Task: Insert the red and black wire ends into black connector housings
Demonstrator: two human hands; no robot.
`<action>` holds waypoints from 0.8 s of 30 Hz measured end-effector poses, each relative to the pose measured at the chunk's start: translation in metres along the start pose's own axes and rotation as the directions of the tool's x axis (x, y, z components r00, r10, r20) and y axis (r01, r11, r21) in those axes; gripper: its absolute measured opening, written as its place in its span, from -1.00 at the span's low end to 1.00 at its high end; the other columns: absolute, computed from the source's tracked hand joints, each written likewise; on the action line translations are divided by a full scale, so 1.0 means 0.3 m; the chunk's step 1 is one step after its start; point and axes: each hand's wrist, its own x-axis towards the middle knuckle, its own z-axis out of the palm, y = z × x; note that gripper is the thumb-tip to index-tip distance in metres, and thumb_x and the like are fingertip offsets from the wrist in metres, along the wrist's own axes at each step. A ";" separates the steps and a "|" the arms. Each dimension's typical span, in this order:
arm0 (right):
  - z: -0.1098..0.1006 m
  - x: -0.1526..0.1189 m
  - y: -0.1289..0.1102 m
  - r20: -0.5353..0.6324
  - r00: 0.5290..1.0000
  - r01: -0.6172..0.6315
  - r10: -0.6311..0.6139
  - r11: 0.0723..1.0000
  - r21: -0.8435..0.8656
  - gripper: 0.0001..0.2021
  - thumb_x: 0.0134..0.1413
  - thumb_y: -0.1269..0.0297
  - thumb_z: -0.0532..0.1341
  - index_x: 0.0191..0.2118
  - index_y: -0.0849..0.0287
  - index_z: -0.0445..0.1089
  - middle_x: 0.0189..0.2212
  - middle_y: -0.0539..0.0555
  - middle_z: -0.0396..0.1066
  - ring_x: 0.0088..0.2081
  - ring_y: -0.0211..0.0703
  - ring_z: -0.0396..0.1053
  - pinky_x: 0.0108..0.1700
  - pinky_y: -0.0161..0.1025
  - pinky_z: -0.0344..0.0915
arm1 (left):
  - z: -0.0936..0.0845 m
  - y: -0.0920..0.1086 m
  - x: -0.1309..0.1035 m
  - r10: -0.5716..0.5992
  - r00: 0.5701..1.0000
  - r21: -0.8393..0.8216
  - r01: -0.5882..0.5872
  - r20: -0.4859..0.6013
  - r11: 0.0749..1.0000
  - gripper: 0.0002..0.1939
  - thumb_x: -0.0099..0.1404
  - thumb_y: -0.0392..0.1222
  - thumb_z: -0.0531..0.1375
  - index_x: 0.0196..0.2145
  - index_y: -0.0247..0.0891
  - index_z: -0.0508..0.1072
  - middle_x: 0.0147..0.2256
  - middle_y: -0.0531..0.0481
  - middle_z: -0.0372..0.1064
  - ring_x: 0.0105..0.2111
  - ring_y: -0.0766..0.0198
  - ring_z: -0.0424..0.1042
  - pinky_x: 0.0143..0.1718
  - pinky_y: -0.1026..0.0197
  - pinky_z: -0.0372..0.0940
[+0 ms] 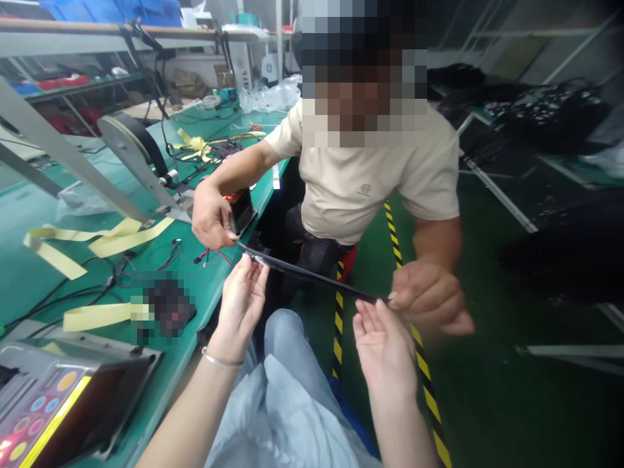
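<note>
A thin black strip (312,274) is stretched between four hands above my lap. My left hand (245,296), with a bracelet at its wrist, pinches the strip near its left end. Near the right end, my right hand (383,331) holds it between thumb and fingertips, palm up. A person facing me grips the same strip at both ends, one hand (212,214) just beyond my left fingers and the other hand (431,296) beside my right fingertips.
On the green table (205,312) at the left lie yellow tape strips (117,237), cables and a boxed device with coloured buttons (53,416). A tape reel (129,143) stands farther back. Black-and-yellow floor tape (338,325) runs beyond my knees.
</note>
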 end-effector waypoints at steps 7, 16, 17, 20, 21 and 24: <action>0.016 0.008 -0.014 -0.016 0.997 -0.080 0.080 0.997 0.001 -0.84 -0.30 0.45 0.30 -0.48 0.21 0.32 -0.57 -0.02 0.43 -0.44 -0.29 0.44 -0.48 -0.45 0.33 | 0.063 0.031 0.010 0.121 0.990 0.182 -0.132 0.069 0.974 -0.89 0.18 -0.45 0.14 -0.44 -0.32 0.32 -0.56 0.12 0.33 -0.55 0.46 0.38 -0.38 0.35 0.40; -0.016 0.057 -0.001 0.062 0.998 0.017 -0.013 0.998 -0.061 -0.79 -0.32 0.39 0.35 -0.47 0.22 0.32 -0.53 0.02 0.44 -0.37 -0.21 0.46 -0.40 -0.39 0.38 | -0.083 0.042 0.110 0.355 0.755 0.539 -0.647 0.551 0.540 -0.69 0.02 -0.05 0.32 -0.29 -0.26 0.50 -0.29 -0.09 0.38 -0.25 0.20 0.39 -0.13 0.16 0.30; -0.019 0.061 0.000 0.064 0.998 0.022 -0.018 0.998 -0.062 -0.78 -0.33 0.39 0.36 -0.47 0.22 0.32 -0.53 0.03 0.44 -0.37 -0.21 0.46 -0.40 -0.39 0.38 | -0.103 0.049 0.137 0.383 0.670 0.557 -0.742 0.636 0.373 -0.66 -0.04 -0.06 0.36 -0.28 -0.22 0.50 -0.26 -0.09 0.37 -0.21 0.16 0.37 -0.09 0.11 0.26; -0.016 0.066 0.000 0.053 0.999 0.012 -0.009 0.999 -0.052 -0.78 -0.31 0.39 0.35 -0.46 0.22 0.32 -0.52 0.04 0.45 -0.38 -0.21 0.46 -0.41 -0.40 0.37 | -0.139 0.053 0.221 0.380 0.440 0.502 -0.862 0.814 -0.076 -0.59 -0.22 -0.10 0.44 -0.33 -0.12 0.51 -0.26 -0.10 0.37 -0.12 0.03 0.29 0.00 -0.02 0.10; -0.014 0.065 -0.001 0.041 0.999 0.004 -0.003 0.999 -0.046 -0.79 -0.31 0.40 0.35 -0.46 0.22 0.32 -0.52 0.04 0.45 -0.39 -0.22 0.46 -0.42 -0.41 0.37 | -0.139 0.050 0.245 0.340 0.410 0.480 -0.864 0.846 -0.151 -0.65 -0.19 -0.11 0.43 -0.36 -0.10 0.52 -0.26 -0.11 0.38 -0.11 0.01 0.29 0.02 -0.05 0.05; -0.008 0.065 -0.005 0.002 1.000 -0.014 0.014 0.999 -0.039 -0.82 -0.27 0.42 0.32 -0.45 0.23 0.32 -0.52 0.03 0.45 -0.42 -0.24 0.46 -0.46 -0.42 0.36 | -0.108 0.044 0.292 0.154 0.420 0.442 -0.882 0.894 -0.163 -0.84 0.00 -0.18 0.34 -0.39 -0.02 0.53 -0.27 -0.09 0.43 -0.10 0.02 0.32 0.03 -0.08 -0.07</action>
